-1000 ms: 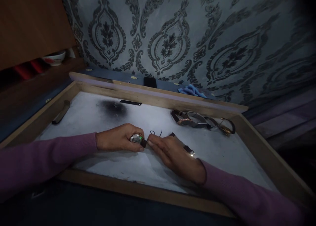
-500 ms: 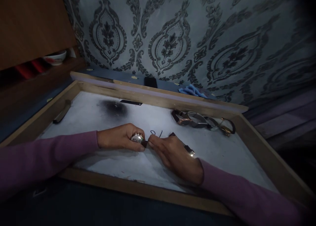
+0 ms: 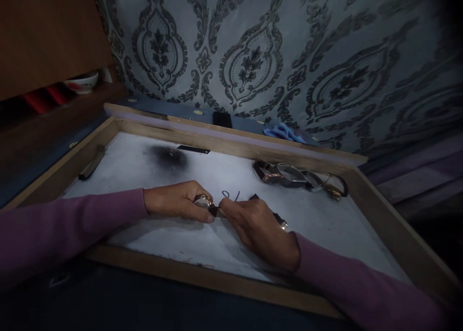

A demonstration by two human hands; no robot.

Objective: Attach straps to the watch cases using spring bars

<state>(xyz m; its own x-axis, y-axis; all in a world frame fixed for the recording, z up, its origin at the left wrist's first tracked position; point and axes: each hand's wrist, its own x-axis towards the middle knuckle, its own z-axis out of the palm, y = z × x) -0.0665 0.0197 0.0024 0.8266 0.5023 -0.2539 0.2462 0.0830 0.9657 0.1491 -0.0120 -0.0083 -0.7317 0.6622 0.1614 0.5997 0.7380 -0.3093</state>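
Note:
My left hand (image 3: 181, 202) is closed around a wristwatch (image 3: 203, 202) with a shiny round metal case, held above the white board. From the case a short dark brown strap (image 3: 214, 210) reaches toward my right hand (image 3: 258, 230). The right fingers are pinched at the strap's end, and their tips are partly hidden. Behind and under that hand lies a black strap (image 3: 279, 220) with a shiny metal part, mostly covered. A thin dark loop (image 3: 225, 194) and a short dark line (image 3: 238, 196) show just beyond the right fingertips.
A wooden-framed tray (image 3: 217, 285) surrounds the white surface. Several watches (image 3: 289, 174) lie at its back right. A flat black strip (image 3: 193, 149) sits near the back rim, and a dark-tipped tool (image 3: 92, 162) at the left. Beyond the rim are a black phone-like object (image 3: 222, 119) and blue cloth (image 3: 285, 132).
The watch in my left hand has tilted slightly, so its face catches less light. Both hands keep nearly the same place and grip; the whole view has shifted a little.

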